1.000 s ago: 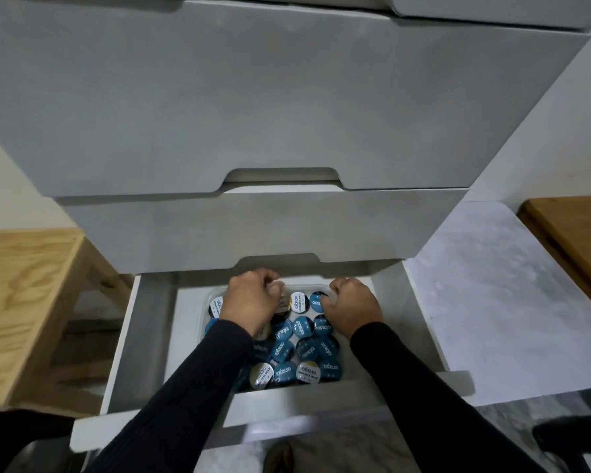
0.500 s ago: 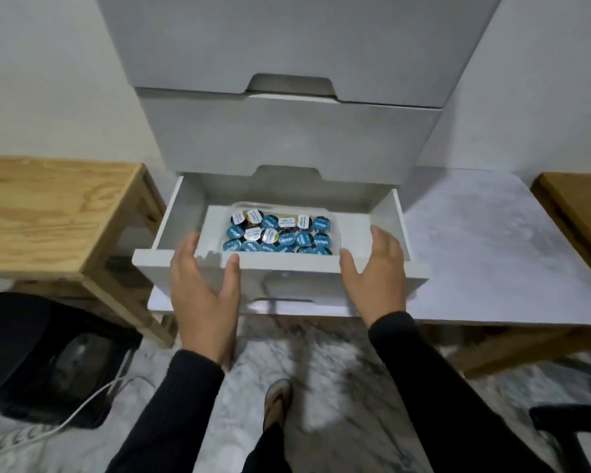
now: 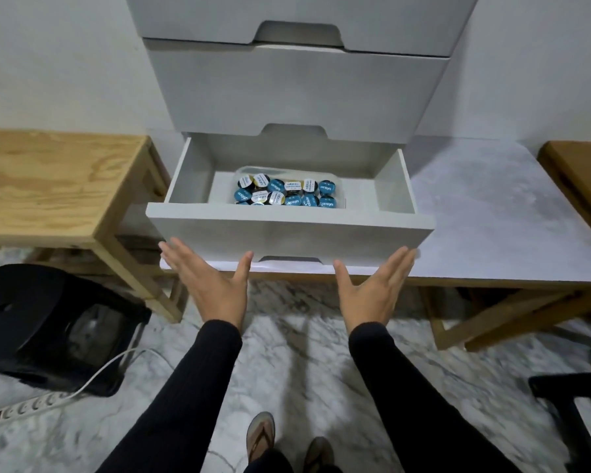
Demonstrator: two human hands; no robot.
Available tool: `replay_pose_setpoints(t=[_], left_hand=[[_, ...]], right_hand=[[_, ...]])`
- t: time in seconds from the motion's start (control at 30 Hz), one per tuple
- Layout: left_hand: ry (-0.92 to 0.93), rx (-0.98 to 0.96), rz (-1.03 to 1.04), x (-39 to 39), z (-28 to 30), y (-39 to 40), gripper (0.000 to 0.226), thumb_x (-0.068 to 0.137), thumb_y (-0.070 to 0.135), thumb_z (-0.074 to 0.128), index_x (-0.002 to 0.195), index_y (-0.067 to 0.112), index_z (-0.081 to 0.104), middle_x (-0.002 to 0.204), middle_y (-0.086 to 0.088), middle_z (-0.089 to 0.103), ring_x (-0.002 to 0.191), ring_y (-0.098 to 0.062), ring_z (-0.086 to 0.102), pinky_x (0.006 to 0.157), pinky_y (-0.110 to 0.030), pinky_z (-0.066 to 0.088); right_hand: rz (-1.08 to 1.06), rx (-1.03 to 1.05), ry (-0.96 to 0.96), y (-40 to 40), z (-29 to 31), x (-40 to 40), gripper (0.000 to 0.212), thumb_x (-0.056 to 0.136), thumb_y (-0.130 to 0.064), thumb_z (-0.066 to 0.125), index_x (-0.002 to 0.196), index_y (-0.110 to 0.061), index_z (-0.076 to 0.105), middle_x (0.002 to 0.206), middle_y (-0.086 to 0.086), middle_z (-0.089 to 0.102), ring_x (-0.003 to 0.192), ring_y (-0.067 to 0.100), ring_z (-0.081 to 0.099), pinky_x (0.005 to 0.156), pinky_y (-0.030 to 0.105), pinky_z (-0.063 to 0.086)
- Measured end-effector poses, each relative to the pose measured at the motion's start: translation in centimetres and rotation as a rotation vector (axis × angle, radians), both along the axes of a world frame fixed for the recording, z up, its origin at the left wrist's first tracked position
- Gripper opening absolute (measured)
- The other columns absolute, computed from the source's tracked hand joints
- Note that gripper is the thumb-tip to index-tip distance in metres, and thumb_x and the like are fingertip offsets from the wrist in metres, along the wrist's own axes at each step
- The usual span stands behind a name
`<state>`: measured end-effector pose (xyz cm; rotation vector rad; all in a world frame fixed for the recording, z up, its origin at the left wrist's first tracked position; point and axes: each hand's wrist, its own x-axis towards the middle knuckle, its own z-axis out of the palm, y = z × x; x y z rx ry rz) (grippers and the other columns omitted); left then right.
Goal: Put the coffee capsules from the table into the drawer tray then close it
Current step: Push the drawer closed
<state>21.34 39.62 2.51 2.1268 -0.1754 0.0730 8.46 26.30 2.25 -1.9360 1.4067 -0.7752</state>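
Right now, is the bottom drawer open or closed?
Open. The bottom drawer is pulled out, so the tray of coffee capsules inside shows. Both hands are spread at its front.

The drawer [image 3: 289, 230] front hides the near capsules [image 3: 285, 193] and the tray's [image 3: 253, 170] front edge. Lid print is too small to read. The chair [image 3: 574, 414], seemingly, is cut off at the right.

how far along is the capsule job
Done: the capsules sit in the tray inside the drawer. In hand: the left hand and right hand, fingers straight, are at the drawer front. Left: the drawer is open and needs pushing shut.
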Motion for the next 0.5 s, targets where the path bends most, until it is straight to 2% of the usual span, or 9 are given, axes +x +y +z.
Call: replay_pose_setpoints(t=[0.17,0.27,0.33,0.43,0.5], left_hand=[[-0.023,-0.108,0.011,2.6,-3.3,-1.2,0.126,0.065,0.061,0.07,0.146,0.011,-0.012,0.155,-0.01,-0.021,0.145,-0.024,-0.006,0.117,-0.043,0.018],[-0.058,-0.179,-0.002,3.6,-5.0,-2.1,0.131,0.061,0.062,0.071,0.146,0.013,-0.016,0.154,-0.011,-0.024,0.145,-0.023,-0.004,0.114,-0.028,0.013],[-0.086,-0.236,-0.02,4.1,-5.9,-2.7,0.134,0.059,0.055,0.076,0.145,0.011,-0.017,0.154,-0.012,-0.025,0.145,-0.023,-0.007,0.113,-0.026,0.01],[-0.124,-0.256,-0.022,5.1,-7.0,-3.3,0.138,0.057,0.053,0.08,0.145,0.009,-0.017,0.153,-0.015,-0.024,0.145,-0.024,-0.007,0.117,-0.044,0.016],[-0.146,-0.267,-0.018,5.7,-7.2,-3.8,0.139,0.057,0.056,0.079,0.145,0.009,-0.017,0.153,-0.015,-0.025,0.145,-0.025,-0.007,0.115,-0.051,0.022]], right_hand=[[-0.028,-0.033,-0.163,-0.8,-1.8,3.0,0.121,0.066,-0.057,0.07,0.146,-0.011,-0.01,0.156,0.008,-0.014,0.145,0.021,-0.006,0.118,0.04,0.013],[-0.046,-0.09,-0.277,-1.2,-3.4,4.8,0.124,0.063,-0.056,0.073,0.146,-0.01,-0.008,0.156,0.01,-0.014,0.144,0.02,-0.006,0.118,0.033,0.009],[-0.048,-0.122,-0.346,-1.4,-4.8,5.8,0.124,0.063,-0.055,0.073,0.146,-0.009,-0.007,0.156,0.011,-0.013,0.144,0.018,-0.007,0.116,0.025,0.005],[-0.054,-0.167,-0.403,-1.8,-6.2,7.0,0.123,0.064,-0.055,0.073,0.146,-0.006,-0.005,0.156,0.015,-0.012,0.144,0.019,-0.008,0.109,0.007,-0.004],[-0.068,-0.187,-0.413,-2.1,-6.7,7.7,0.123,0.064,-0.055,0.072,0.145,-0.005,-0.005,0.155,0.016,-0.013,0.144,0.02,-0.009,0.107,0.003,-0.007]])
